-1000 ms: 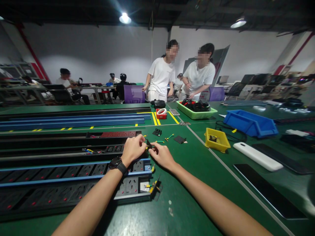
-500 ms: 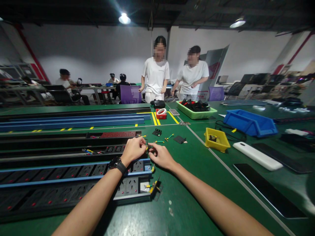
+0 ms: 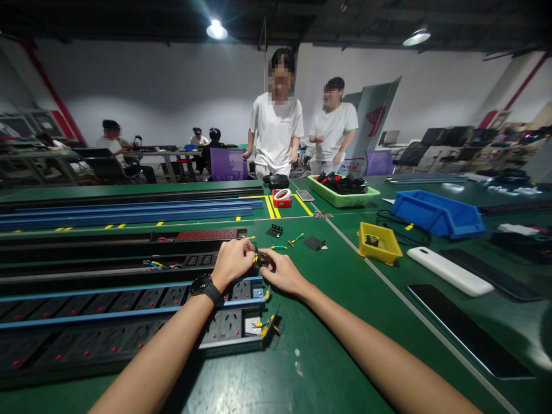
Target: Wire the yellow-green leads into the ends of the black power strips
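My left hand (image 3: 234,261), with a black watch on its wrist, is closed at the right end of a black power strip (image 3: 202,261). Its fingertips pinch near a short yellow-green wire (image 3: 256,259) and a small dark end plate (image 3: 258,251). From the other side my right hand (image 3: 282,273) grips that plate, thumb below and forefinger above. The fingers partly hide both pieces. Closer to me lie a blue-edged socket strip (image 3: 172,297) and another black socket strip (image 3: 228,325), whose end plate (image 3: 273,332) hangs tilted on a yellow wire.
Loose end plates (image 3: 314,242) and yellow-green wires (image 3: 296,240) lie beyond my hands. To the right are a yellow bin (image 3: 379,248), a blue bin (image 3: 437,215), a green basket (image 3: 345,201) and a white power bank-like slab (image 3: 448,270). Two people in white shirts stand across the table.
My hands stay at the strip's end, with only slight finger movement. Across the table, one person has come a little nearer and the other has straightened up.
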A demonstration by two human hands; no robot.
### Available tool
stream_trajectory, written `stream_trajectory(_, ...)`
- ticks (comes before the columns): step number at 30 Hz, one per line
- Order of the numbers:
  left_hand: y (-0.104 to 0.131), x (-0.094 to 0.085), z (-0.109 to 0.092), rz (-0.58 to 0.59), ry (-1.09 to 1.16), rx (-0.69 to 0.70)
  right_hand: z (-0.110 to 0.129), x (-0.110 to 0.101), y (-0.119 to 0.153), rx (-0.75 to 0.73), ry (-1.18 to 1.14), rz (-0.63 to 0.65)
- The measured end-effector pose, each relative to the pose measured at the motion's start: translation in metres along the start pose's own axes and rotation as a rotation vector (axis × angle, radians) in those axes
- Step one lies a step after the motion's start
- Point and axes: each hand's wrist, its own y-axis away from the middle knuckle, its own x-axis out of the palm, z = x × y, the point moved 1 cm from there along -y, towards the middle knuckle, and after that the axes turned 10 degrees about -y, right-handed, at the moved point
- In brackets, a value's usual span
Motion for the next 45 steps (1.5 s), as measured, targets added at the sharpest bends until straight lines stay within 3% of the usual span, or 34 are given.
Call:
stream_trajectory(19,-0.0018,0.0070,0.0068,0.036,0.146,0.057,-0.0035,-0.0050,0.0008,0.002,0.017,0.107)
stream_trajectory(45,-0.0019,0.0028,0.0018,-0.039,0.010,0.016,-0.0036,-0.0026,-0.0023,0.065,-0.065,0.045)
